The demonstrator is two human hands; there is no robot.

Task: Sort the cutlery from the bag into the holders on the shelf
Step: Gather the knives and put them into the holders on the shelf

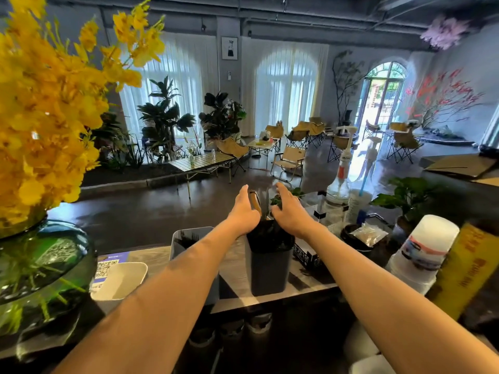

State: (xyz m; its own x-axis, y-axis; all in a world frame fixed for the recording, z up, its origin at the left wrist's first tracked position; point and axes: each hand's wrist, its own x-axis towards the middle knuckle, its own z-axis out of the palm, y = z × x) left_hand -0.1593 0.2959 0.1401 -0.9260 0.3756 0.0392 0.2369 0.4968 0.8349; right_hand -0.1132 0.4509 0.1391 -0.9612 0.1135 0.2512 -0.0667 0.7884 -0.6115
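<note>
Two bare arms
The left hand (244,211) and the right hand (290,213) are bare, and both long arms are bare down to the near edge.

Daylight pours through arched, white-curtained windows (286,87) at 12 o'clock and an arched glass door (383,95) at 2 o'clock, gleaming off the dark polished floor (151,211). Tan folding chairs (289,160) and slatted tables (202,160) stand mid-room. Potted plants (164,117) line the 11 o'clock wall.

A dark holder (268,268) stands upright on the shelf (234,264), a grey holder (175,248) with black forks (186,240) beside it.
</note>
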